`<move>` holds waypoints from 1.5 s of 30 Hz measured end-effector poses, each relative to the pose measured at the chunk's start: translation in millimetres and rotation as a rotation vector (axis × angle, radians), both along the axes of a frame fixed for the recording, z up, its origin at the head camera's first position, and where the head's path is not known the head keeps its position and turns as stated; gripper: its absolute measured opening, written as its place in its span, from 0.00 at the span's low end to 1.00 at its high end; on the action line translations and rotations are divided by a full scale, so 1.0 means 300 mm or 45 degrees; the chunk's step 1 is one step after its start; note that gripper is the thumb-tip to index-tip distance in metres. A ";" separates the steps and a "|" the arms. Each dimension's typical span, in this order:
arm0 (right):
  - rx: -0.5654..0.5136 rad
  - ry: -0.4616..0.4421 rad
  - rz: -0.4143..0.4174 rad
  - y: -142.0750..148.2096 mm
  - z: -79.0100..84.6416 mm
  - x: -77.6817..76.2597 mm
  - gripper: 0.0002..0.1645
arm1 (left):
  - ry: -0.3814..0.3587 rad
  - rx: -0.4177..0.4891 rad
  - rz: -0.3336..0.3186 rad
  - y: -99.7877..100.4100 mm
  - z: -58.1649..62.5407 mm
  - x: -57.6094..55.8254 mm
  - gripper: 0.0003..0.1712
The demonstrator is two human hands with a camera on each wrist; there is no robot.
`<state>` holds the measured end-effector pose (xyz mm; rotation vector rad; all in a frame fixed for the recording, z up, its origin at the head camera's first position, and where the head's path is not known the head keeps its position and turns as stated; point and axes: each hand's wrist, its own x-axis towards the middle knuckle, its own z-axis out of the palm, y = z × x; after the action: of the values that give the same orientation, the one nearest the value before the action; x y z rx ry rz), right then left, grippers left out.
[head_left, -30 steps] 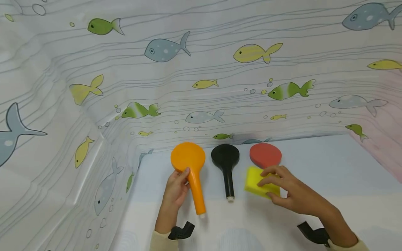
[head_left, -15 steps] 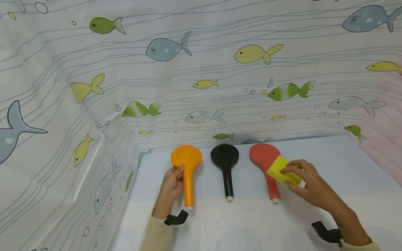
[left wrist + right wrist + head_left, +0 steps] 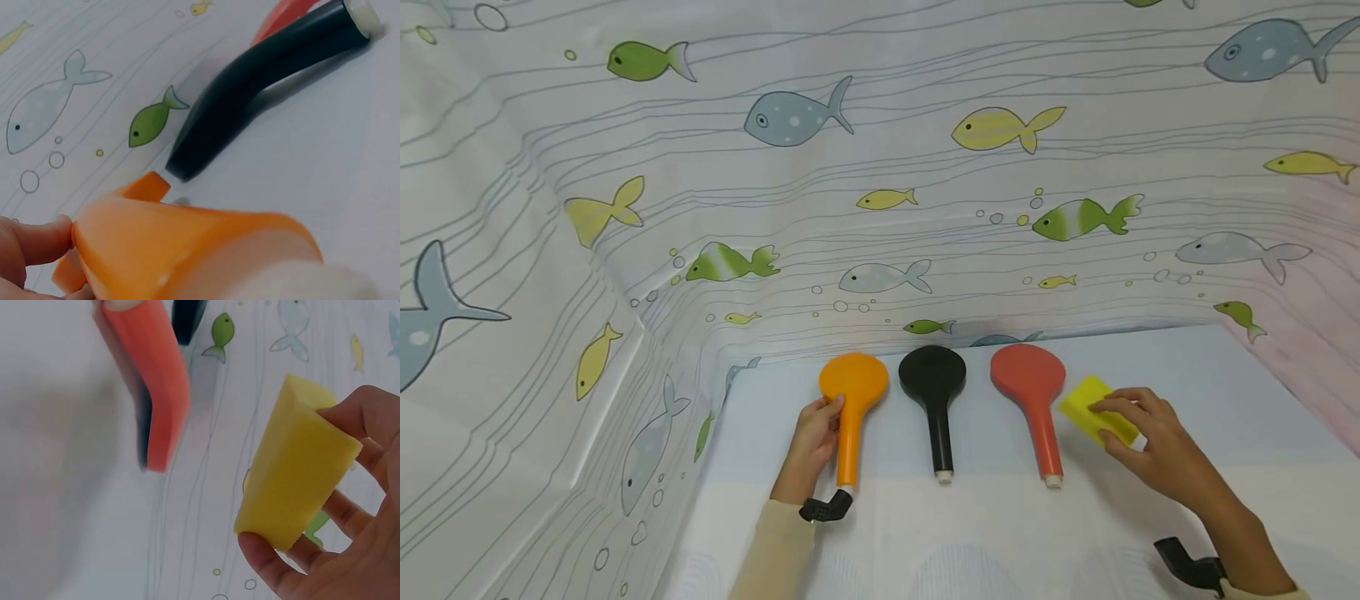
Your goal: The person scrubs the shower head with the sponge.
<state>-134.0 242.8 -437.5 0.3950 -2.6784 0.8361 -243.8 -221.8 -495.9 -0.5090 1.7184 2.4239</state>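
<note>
My left hand (image 3: 811,442) grips an orange shower head (image 3: 859,379) by its neck, thumb on top, its handle toward me. In the left wrist view the orange shower head (image 3: 150,240) fills the lower middle, the thumb against its side. My right hand (image 3: 1168,450) pinches a yellow sponge (image 3: 1086,404) between thumb and fingers, just right of a red shower head (image 3: 1028,375) and apart from it. The right wrist view has the sponge (image 3: 294,469) held by its edges. Between the orange and red ones lies a black shower head (image 3: 932,375).
A pale table (image 3: 880,550) carries the shower heads in a row near its back edge. Behind and to the left stand walls covered with a fish-patterned sheet (image 3: 805,208). At the right the sheet turns pinkish.
My right hand has carried the sponge from over the red shower head's handle out to its right, uncovering it. My left hand has turned the orange shower head more upright and shifted it slightly.
</note>
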 end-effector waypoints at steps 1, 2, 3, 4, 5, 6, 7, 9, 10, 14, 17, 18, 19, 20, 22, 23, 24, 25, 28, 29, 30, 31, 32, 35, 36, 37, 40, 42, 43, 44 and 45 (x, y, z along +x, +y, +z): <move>0.000 0.000 -0.004 0.001 -0.003 0.000 0.23 | -0.009 0.001 -0.004 0.000 -0.002 -0.002 0.27; 0.005 0.005 -0.003 0.003 -0.005 0.000 0.23 | -0.015 0.001 -0.012 -0.001 -0.004 -0.004 0.28; 0.004 0.008 -0.003 0.004 -0.008 0.000 0.23 | -0.024 0.005 -0.012 -0.002 -0.006 -0.005 0.28; 0.004 0.012 -0.003 0.004 -0.011 0.000 0.23 | -0.029 0.002 -0.022 -0.003 -0.008 -0.006 0.28; 0.005 0.015 -0.004 0.005 -0.013 0.001 0.23 | -0.032 0.002 -0.029 -0.004 -0.009 -0.007 0.28; 0.008 0.017 -0.005 0.005 -0.014 0.002 0.23 | -0.034 -0.002 -0.032 -0.004 -0.010 -0.008 0.28; 0.004 0.018 -0.004 0.006 -0.015 0.004 0.23 | -0.041 -0.007 -0.032 -0.004 -0.011 -0.009 0.28; -0.003 0.025 -0.001 0.010 -0.013 0.010 0.23 | -0.051 -0.016 -0.031 -0.003 -0.014 -0.010 0.27; 0.001 0.027 -0.005 0.013 -0.012 0.013 0.23 | -0.054 -0.020 -0.035 -0.002 -0.015 -0.010 0.27; -0.002 0.036 -0.026 0.028 0.000 0.023 0.23 | -0.062 -0.034 -0.038 0.003 -0.019 -0.011 0.25; -0.015 0.029 -0.038 0.037 0.006 0.027 0.22 | -0.068 -0.050 -0.048 0.002 -0.018 -0.014 0.25; -0.021 0.026 -0.041 0.040 0.008 0.027 0.22 | -0.075 -0.053 -0.050 0.001 -0.018 -0.016 0.25; -0.028 0.023 -0.043 0.041 0.010 0.028 0.22 | -0.082 -0.058 -0.054 -0.001 -0.017 -0.018 0.25; -0.034 0.022 -0.044 0.041 0.011 0.028 0.22 | -0.090 -0.064 -0.057 -0.002 -0.016 -0.020 0.25; -0.036 0.024 -0.045 0.041 0.017 0.026 0.22 | -0.102 -0.086 -0.066 -0.005 -0.012 -0.022 0.25; -0.034 0.030 -0.044 0.041 0.018 0.024 0.22 | -0.108 -0.100 -0.067 -0.006 -0.011 -0.023 0.26; -0.028 0.032 -0.044 0.041 0.019 0.023 0.22 | -0.113 -0.119 -0.060 -0.006 -0.011 -0.024 0.27; -0.022 0.034 -0.042 0.041 0.020 0.021 0.22 | -0.119 -0.141 -0.048 -0.004 -0.011 -0.024 0.28; -0.015 0.035 -0.039 0.041 0.020 0.020 0.22 | -0.132 -0.238 0.000 0.004 -0.009 -0.020 0.30; -0.015 0.033 -0.039 0.041 0.019 0.020 0.23 | -0.130 -0.271 0.017 0.008 -0.010 -0.018 0.31; -0.013 0.031 -0.038 0.040 0.019 0.021 0.23 | -0.120 -0.300 0.030 0.011 -0.009 -0.017 0.31; -0.017 0.029 -0.042 0.039 0.021 0.022 0.23 | -0.118 -0.329 0.038 0.016 -0.008 -0.015 0.31; -0.018 0.034 -0.043 0.039 0.024 0.022 0.23 | -0.110 -0.357 0.039 0.020 -0.006 -0.015 0.31; -0.018 0.063 -0.036 0.038 0.034 0.016 0.25 | -0.105 -0.477 0.029 0.022 0.001 -0.016 0.31; -0.017 0.075 -0.031 0.037 0.037 0.011 0.25 | -0.110 -0.532 0.022 0.020 0.004 -0.016 0.32; -0.016 0.085 -0.027 0.037 0.042 0.006 0.26 | -0.123 -0.589 0.018 0.018 0.008 -0.015 0.32; -0.013 0.092 -0.012 0.031 0.056 -0.008 0.26 | -0.146 -0.732 0.007 0.008 0.015 -0.013 0.34; -0.013 0.091 0.003 0.024 0.065 -0.015 0.25 | -0.161 -0.784 0.001 0.003 0.018 -0.013 0.35; -0.017 0.088 0.008 0.020 0.069 -0.018 0.25 | -0.168 -0.789 0.001 0.001 0.018 -0.015 0.35; -0.022 0.087 0.015 0.016 0.074 -0.019 0.25 | -0.173 -0.792 -0.003 0.000 0.018 -0.017 0.36; -0.024 0.084 0.019 0.011 0.079 -0.020 0.25 | -0.181 -0.788 -0.009 0.000 0.018 -0.018 0.36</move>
<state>-140.2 246.0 -413.9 0.4308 -2.6085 0.8372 -249.4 -221.7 -490.5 -0.7106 2.3752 1.7565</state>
